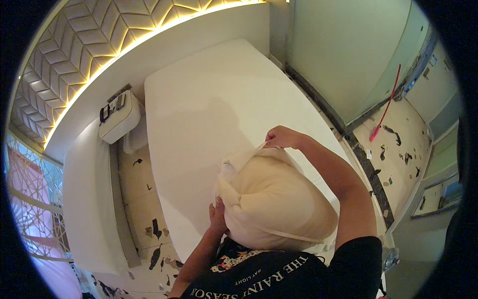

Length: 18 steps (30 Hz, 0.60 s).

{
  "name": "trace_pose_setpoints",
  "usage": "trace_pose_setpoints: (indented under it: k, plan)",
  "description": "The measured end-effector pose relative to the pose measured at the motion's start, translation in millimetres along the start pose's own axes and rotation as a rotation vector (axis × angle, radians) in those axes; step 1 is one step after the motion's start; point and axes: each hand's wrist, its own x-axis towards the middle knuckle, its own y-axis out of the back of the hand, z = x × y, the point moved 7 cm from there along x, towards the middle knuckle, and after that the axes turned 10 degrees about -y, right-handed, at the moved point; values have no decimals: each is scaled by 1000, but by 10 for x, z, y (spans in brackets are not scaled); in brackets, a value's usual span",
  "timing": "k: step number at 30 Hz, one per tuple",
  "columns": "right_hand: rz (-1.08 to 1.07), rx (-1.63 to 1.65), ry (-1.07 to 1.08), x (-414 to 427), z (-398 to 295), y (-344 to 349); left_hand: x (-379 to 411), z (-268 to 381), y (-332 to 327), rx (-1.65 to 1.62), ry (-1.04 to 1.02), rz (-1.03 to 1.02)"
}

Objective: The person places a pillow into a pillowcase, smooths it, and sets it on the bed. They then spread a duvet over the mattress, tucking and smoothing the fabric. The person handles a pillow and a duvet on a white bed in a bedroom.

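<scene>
A plump cream pillow (283, 198) rests against my torso, above the near part of a bed with a white fitted sheet (190, 130). A thin whitish pillowcase (227, 172) is partly around it, its open edge facing away from me. My right hand (284, 137) pinches that edge at the far side of the pillow. At the near left corner, my left hand (218, 217) grips the gathered cloth, with some of its fingers hidden behind the fabric.
Left of the bed stand a white bedside cabinet (125, 121) bearing small items and a second white-covered bed (87, 202). Dark scraps (155, 256) litter the floor. A frosted glass partition (343, 56) borders the right side; beyond it leans a red-handled broom (388, 101).
</scene>
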Motion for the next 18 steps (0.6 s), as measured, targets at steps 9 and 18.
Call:
trace_pose_setpoints:
  k: [9,18]
  plan:
    - [-24,-492,134,-501,-387,-209,108,-516,255,345,48,-251]
    - [131,-961,573,-367,-503,-573,315,307,-149,14,56,-38]
